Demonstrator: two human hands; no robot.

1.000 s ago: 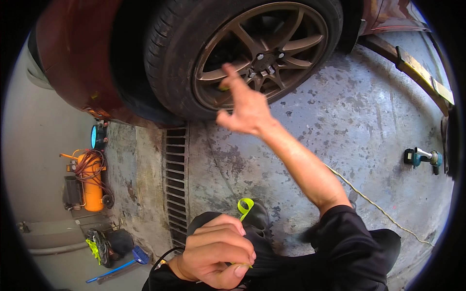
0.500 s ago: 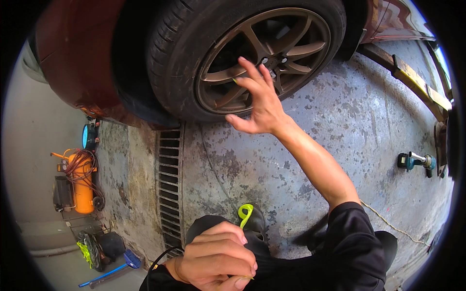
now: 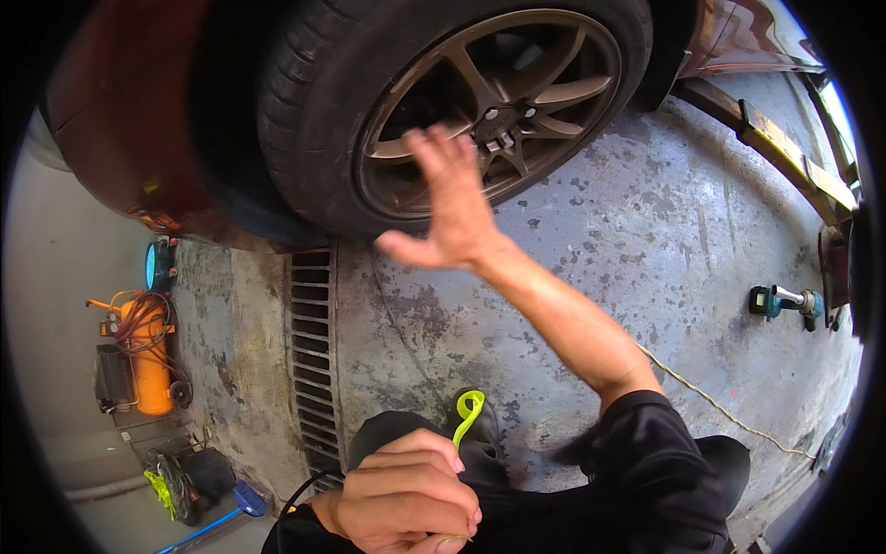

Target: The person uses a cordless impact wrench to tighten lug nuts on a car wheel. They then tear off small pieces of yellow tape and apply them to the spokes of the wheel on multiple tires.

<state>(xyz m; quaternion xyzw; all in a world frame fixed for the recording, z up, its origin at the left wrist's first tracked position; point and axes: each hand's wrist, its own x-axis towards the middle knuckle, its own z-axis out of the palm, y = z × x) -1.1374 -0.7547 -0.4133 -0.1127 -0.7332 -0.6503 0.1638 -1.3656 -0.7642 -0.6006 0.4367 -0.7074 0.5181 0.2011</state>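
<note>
My right hand (image 3: 445,205) is stretched out in front of the car wheel (image 3: 420,88), its fingers spread and slightly blurred, holding nothing. The wheel has a black tyre and a bronze spoked rim with silver lug nuts. Close to my body, my left hand (image 3: 406,494) is closed on a thin neon-yellow strip (image 3: 468,417). One end of the strip curls up past the knuckles, over my dark shoe. A small yellow fleck (image 3: 150,187) shows against the dark red bumper (image 3: 129,120), apart from both hands.
A floor drain grate (image 3: 312,360) runs along my left. Beyond it stand an orange air compressor (image 3: 150,365) with coiled hose and a blue-headed broom (image 3: 249,499). On the right lie a cordless impact wrench (image 3: 784,301) and a cord (image 3: 711,399), below a yellow lift arm (image 3: 784,148).
My right hand has swung left and opened wider. The yellow fleck at its fingertip has left it and now appears by the bumper. My left hand keeps its hold on the strip.
</note>
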